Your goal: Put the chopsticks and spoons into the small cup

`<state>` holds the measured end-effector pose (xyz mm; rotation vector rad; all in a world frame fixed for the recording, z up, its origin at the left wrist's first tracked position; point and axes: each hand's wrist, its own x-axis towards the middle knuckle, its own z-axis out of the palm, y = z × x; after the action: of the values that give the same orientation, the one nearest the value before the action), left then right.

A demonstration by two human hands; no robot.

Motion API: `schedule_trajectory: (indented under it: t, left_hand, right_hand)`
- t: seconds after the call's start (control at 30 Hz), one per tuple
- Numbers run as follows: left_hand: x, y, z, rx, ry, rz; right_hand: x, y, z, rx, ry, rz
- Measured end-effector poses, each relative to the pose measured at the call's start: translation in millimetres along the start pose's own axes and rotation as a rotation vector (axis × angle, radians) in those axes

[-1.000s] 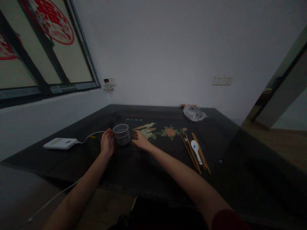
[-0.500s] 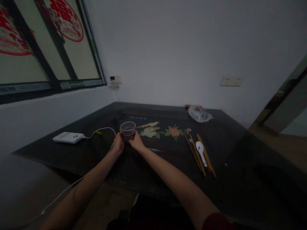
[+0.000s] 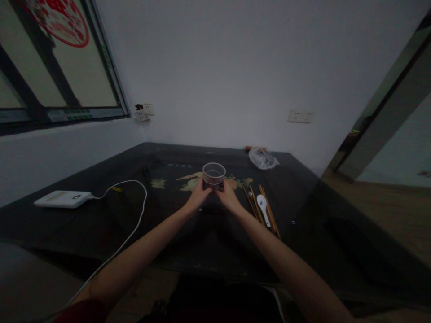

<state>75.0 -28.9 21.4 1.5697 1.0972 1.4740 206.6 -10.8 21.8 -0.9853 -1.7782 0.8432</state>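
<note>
Head view: both hands around a cup, over the middle of the dark counter.
The left hand's grip and the right hand's grip are curved round opposite sides of the upright cup, fingers mostly hidden behind it; whether its base touches the counter cannot be told. The cup covers part of a flower-and-bird pattern. Just right of the hands lie wooden chopsticks with a white spoon among them. A clear plastic bag sits near the back edge; far left, a white device trails a white cable.
</note>
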Motion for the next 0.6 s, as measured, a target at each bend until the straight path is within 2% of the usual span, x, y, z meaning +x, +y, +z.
schedule_trajectory:
  t: [0.13,0.23,0.37,0.6]
  left_hand:
    - [-8,-7,44.7,0.169,-0.081,0.149]
    - [-25,-14,63.0,0.204,-0.109,0.16]
    - [-37,-17,63.3,0.168,-0.143,0.131]
    - [-33,-17,51.0,0.059,-0.178,0.072]
  right_hand:
    - [-28,14,-51,-0.068,0.023,0.028]
    - [-49,22,-73,-0.136,0.018,0.054]
    - [-62,21,-81,-0.203,0.001,0.081]
    - [-66,16,-77,-0.288,-0.018,0.123]
